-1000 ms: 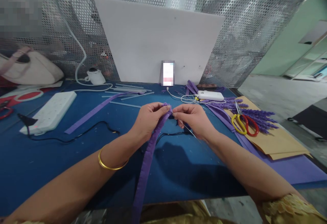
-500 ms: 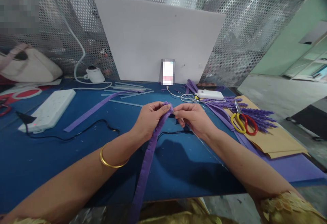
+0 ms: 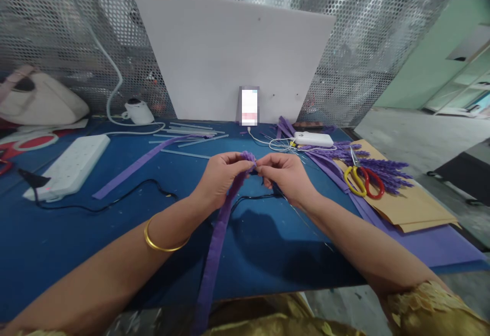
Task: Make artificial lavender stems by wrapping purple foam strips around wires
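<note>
My left hand (image 3: 216, 180) is closed, pinching a long fringed strip of purple crepe paper (image 3: 217, 236) near its top end. The strip drapes down toward the table's front edge, and its gathered end shows at the left fingertips. Close beside it, my right hand (image 3: 287, 175) pinches a thin wire (image 3: 308, 223) that slants down to the right beneath the wrist. Both sets of fingertips meet at the gathered paper; the exact join between paper and wire is hidden by them.
On the blue table (image 3: 153, 254) lie a power strip (image 3: 72, 165), another purple strip (image 3: 133, 172), clear glue sticks (image 3: 191, 132) and a black cord (image 3: 115, 204). Scissors (image 3: 362, 177), purple flower sprigs (image 3: 386, 170) and brown paper (image 3: 417, 208) lie right. A phone (image 3: 249, 105) stands behind.
The gathered end of the purple strip has turned slightly between my fingertips. My right fingers have shifted a little closer to my left. The whole view has moved slightly.
</note>
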The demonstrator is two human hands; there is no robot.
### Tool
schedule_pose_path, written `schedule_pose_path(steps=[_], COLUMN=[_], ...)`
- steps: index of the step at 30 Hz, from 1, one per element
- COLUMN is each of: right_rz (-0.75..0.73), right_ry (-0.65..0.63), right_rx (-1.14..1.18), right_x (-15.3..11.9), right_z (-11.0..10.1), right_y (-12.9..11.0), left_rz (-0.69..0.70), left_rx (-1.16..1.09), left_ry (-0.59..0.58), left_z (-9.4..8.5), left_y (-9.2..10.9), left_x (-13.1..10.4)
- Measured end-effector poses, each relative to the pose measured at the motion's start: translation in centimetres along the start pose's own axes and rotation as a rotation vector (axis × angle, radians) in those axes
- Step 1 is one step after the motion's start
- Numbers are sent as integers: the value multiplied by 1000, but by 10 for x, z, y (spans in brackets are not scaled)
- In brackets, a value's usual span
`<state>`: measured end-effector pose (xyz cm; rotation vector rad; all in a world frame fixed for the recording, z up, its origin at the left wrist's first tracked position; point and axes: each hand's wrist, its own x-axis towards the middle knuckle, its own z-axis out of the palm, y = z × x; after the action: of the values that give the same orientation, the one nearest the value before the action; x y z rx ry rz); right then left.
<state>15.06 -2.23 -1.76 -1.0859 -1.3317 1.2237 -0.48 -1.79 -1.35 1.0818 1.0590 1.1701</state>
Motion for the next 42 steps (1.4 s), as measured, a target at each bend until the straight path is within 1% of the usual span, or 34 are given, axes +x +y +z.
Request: schedule_pose_path(steps=[7,14,18,21,25,28,30,38,42], right_rz=[-48,-41,-55,-67,-81,-80,-80,-90,-80], right_ry=[15,11,34,51,62,68,70,61,59], right_rx=[-34,-37,-35,-49,-60,-74,-79,-61,-49], right_x=[0,2,3,4,4,4,4,4,2], right_z=[-1,-1,-4,-5,-6,-6,-6,-5,-3], right_y=[1,0,-1,-4,-5,-4,-3,-4,-3], left_rz=[8,-34,1,46,158,325,436,684,811], left_rx=[39,49,39,21,-2,68,161,661,770], left_ry=[-7,-12,1,42,112,203,237,177,184], left_z=[2,1,-2,-1,1,1,0,-5,-8], left_y=[5,2,2,2,-3,-9,-12,-11,-12], left_x=[-2,-1,1,0,0,1,2,0,0])
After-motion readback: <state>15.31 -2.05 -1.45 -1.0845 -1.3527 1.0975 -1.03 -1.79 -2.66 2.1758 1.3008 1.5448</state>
